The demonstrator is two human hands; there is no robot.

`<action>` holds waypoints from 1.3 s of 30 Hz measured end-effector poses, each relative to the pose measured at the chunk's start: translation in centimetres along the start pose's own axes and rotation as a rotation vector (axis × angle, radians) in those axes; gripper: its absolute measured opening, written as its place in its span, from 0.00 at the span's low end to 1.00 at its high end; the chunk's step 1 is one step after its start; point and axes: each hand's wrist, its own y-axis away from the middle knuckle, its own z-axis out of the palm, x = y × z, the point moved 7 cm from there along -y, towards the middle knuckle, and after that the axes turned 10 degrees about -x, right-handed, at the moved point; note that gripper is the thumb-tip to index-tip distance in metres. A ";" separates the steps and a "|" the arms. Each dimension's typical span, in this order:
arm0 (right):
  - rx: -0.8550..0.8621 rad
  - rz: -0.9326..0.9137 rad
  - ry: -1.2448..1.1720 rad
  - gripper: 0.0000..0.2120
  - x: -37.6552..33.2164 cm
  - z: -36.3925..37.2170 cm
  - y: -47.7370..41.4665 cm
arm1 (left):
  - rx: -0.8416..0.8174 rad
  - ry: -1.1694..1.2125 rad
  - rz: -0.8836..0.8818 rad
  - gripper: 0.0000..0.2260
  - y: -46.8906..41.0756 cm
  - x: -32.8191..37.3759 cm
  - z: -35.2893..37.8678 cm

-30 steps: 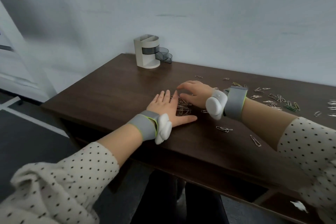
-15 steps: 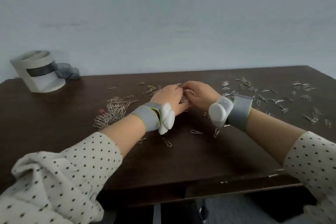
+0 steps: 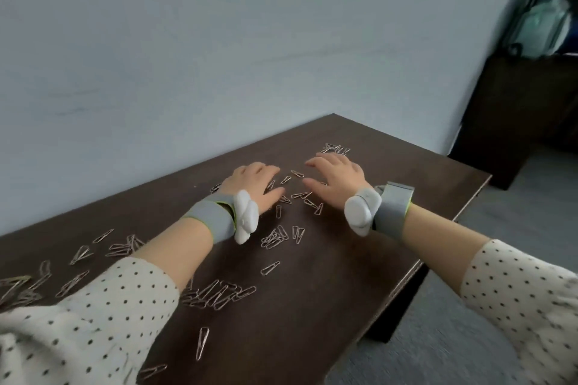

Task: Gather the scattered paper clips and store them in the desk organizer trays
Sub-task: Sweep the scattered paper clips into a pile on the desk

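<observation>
Metal paper clips (image 3: pixel 276 237) lie scattered over the dark brown desk (image 3: pixel 391 194), in loose clusters and singly. My left hand (image 3: pixel 255 183) rests palm down on the desk with its fingers curled over some clips. A short gap to its right, my right hand (image 3: pixel 336 175) hovers low with fingers spread and bent, holding nothing. A few clips lie between the two hands, and a small pile (image 3: pixel 336 148) sits just beyond the right fingertips. A larger cluster (image 3: pixel 219 292) lies near my left sleeve. The desk organizer is out of view.
The desk's right edge (image 3: pixel 438 247) runs diagonally close to my right forearm, with grey floor beyond it. A dark cabinet (image 3: pixel 516 116) with a blurred greenish bag (image 3: pixel 544 22) on top stands at the far right. A pale wall backs the desk.
The view has swung right, so the organizer has left the frame. My hands, pressed together over clips half a second ago, are now apart further right on the desk.
</observation>
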 end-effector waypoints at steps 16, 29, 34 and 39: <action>-0.243 0.026 -0.094 0.24 2.8 0.7 -6.9 | -0.066 -0.073 -0.082 0.33 -6.6 0.5 1.0; -0.140 0.343 -0.039 0.12 5.5 -5.7 1.4 | -0.102 -0.094 0.156 0.19 -4.8 5.7 0.4; -0.417 0.408 -0.129 0.08 3.6 -2.8 2.8 | -0.153 -0.073 0.174 0.12 -3.3 4.5 -0.6; -0.500 0.320 -0.569 0.08 -1.4 0.1 1.9 | -0.165 0.011 0.182 0.09 -1.8 1.9 -1.3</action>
